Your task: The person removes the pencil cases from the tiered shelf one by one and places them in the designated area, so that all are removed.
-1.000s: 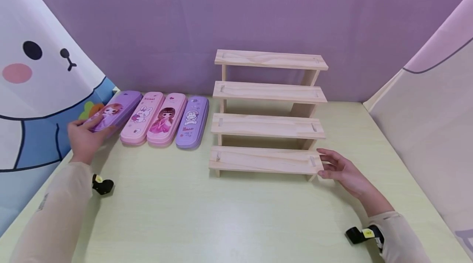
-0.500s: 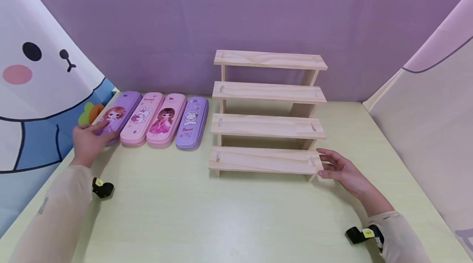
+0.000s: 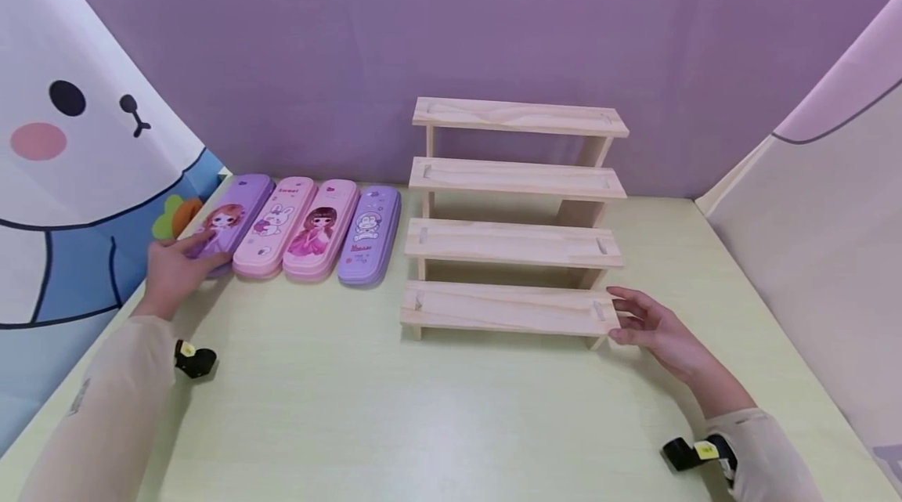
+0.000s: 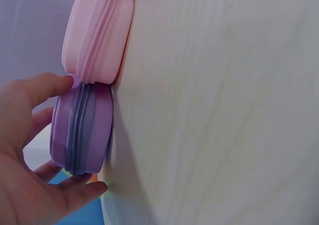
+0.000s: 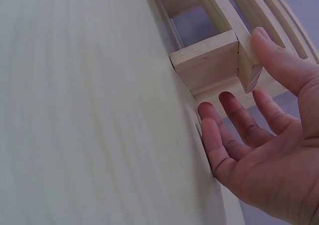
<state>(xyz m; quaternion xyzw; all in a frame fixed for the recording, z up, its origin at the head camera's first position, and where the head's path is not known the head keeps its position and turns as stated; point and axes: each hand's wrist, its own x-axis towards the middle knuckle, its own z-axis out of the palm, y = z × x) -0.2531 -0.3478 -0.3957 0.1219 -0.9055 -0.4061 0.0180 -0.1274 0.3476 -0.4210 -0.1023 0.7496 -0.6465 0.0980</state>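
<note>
At the left end of a row of zippered pencil cases, my left hand (image 3: 171,271) spans a purple pencil case with a doll picture (image 3: 243,196), thumb on one long side and fingers on the other. The case lies flat on the table, right against a pink pencil case with a bunny (image 3: 271,228); the left wrist view shows its zipped end (image 4: 79,130). My right hand (image 3: 651,334) holds the right end of the lowest step of a four-tier wooden display stand (image 3: 507,310). Thumb and index finger straddle that board end (image 5: 249,75) in the right wrist view.
A pink pencil case with a doll (image 3: 317,232) and a purple one with a small cartoon animal (image 3: 369,232) complete the row. Behind stands a purple cloth backdrop (image 3: 317,55). Printed cloth (image 3: 92,189) flanks the pale table (image 3: 423,416) at left.
The left-end purple pencil case was tilted up; my left hand has lowered it flat beside the pink one, shifting slightly right. My right hand keeps its place on the stand.
</note>
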